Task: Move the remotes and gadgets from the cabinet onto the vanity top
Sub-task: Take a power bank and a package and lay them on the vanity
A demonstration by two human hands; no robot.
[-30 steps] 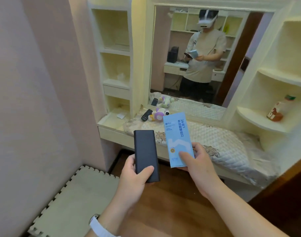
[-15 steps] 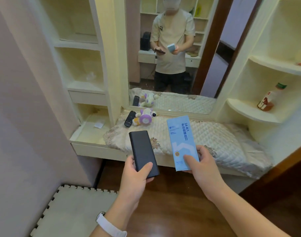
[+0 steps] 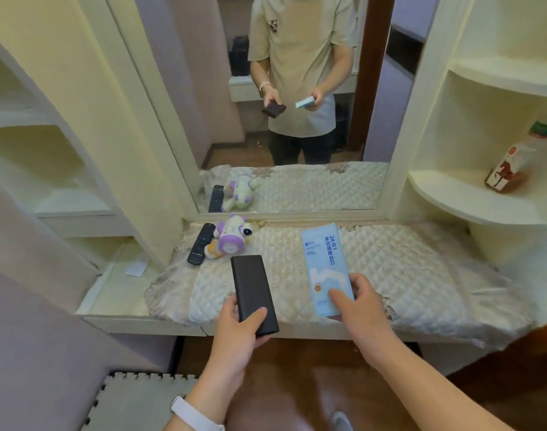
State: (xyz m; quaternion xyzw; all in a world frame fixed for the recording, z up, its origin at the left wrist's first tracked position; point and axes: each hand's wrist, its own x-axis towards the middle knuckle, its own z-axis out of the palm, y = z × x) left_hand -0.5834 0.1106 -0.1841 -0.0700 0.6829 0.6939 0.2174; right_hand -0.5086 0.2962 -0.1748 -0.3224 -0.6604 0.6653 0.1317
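On the cream vanity table (image 3: 135, 322), a purple-and-white plastic toy robot (image 3: 230, 241) lies at the back left of a quilted cream cover (image 3: 406, 269). A slim black remote control (image 3: 200, 243) lies just left of the toy. In front of the toy, over the table's front edge, the left hand (image 3: 238, 334) has its grip closed round the near end of a flat black rectangular gadget (image 3: 252, 284). Right of the toy, the right hand (image 3: 356, 303) pinches a long light-blue cardboard box (image 3: 325, 262). Both long axes point toward the framed mirror (image 3: 297, 88), and the gadget's far end leans slightly left.

remote (image 3: 200, 243) left of toy (image 3: 229, 240), on vanity top (image 3: 406, 262) | bottle (image 3: 512, 166) on right shelf (image 3: 462, 197)
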